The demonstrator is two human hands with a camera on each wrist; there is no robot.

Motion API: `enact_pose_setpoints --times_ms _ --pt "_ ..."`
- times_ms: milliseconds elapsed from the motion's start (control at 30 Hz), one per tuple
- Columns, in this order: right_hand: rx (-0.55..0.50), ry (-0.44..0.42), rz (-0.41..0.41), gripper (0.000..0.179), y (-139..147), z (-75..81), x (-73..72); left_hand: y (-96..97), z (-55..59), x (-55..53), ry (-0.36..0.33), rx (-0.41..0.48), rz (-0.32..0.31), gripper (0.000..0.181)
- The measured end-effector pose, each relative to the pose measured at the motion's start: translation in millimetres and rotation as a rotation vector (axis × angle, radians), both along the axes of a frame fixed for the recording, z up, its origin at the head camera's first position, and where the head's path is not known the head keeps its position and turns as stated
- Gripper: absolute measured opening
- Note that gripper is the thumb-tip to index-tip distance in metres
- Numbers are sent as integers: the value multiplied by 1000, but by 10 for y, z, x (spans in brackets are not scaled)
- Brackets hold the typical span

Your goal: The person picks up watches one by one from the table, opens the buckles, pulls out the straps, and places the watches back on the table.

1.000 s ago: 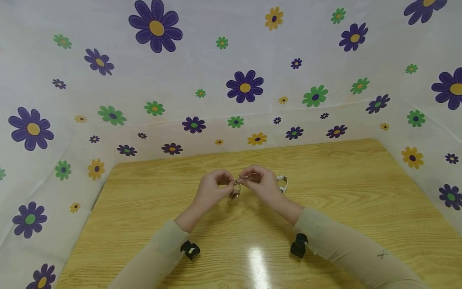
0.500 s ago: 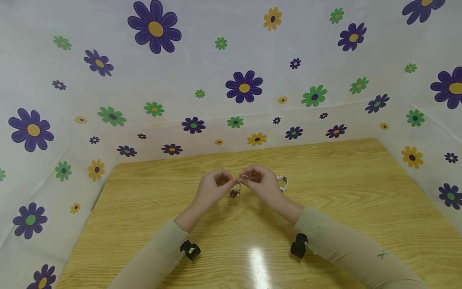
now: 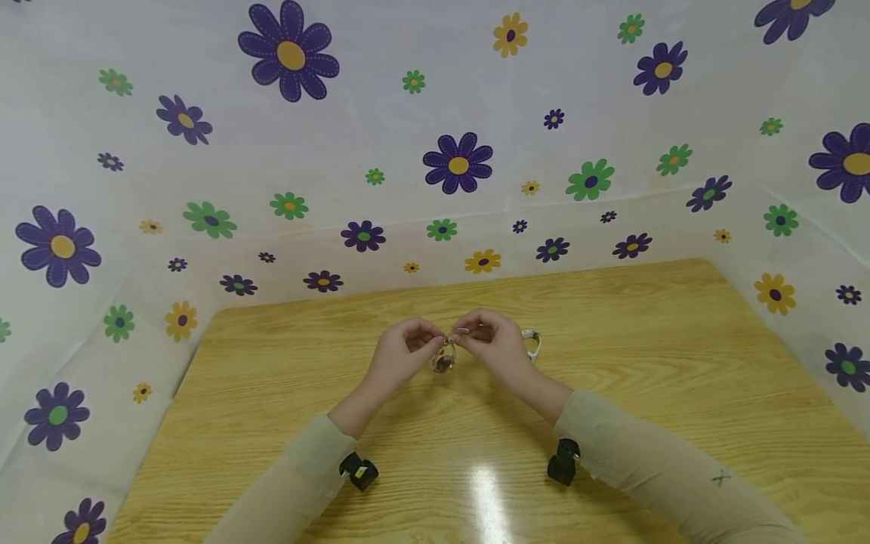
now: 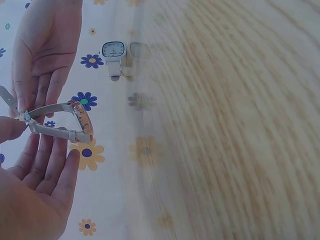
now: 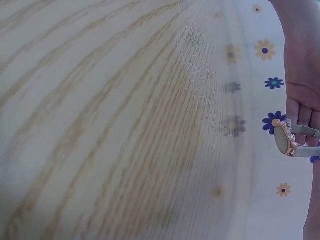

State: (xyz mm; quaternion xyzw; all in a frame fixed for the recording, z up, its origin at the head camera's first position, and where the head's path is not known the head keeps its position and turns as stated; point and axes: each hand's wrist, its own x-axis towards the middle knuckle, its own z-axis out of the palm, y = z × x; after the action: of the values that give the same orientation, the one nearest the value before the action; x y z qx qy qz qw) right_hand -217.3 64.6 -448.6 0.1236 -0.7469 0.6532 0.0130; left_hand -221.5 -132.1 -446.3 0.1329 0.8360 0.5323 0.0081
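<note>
Left hand (image 3: 397, 357) and right hand (image 3: 499, 349) share a pinching grip on the strap (image 4: 53, 131) of a watch (image 3: 444, 364). A second watch (image 4: 114, 51) stands on the table (image 3: 632, 363) near the right hand.

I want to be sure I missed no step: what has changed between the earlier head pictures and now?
Only the held watch seems to have turned slightly; nothing was taken up or let go. The left hand and right hand still pinch its strap; the white watch stays on the table.
</note>
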Motion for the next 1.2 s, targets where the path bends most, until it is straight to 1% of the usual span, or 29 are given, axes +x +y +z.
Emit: enact_pose_setpoints --times_ms 200,367,767,1100,1200 --pt "-11 -21 -11 13 8 -21 -20 4 1 -3 -29 -8 -1 14" --pt "-11 -31 -10 14 14 -30 -35 7 17 2 -46 3 6 13" --pt "-46 -30 1 17 27 -24 -45 3 10 11 -40 38 34 8" --pt "-74 -54 -14 16 19 -27 -60 -4 23 16 -32 44 28 11" --pt "-68 -53 -16 15 11 -29 -62 -8 25 16 -43 41 30 11"
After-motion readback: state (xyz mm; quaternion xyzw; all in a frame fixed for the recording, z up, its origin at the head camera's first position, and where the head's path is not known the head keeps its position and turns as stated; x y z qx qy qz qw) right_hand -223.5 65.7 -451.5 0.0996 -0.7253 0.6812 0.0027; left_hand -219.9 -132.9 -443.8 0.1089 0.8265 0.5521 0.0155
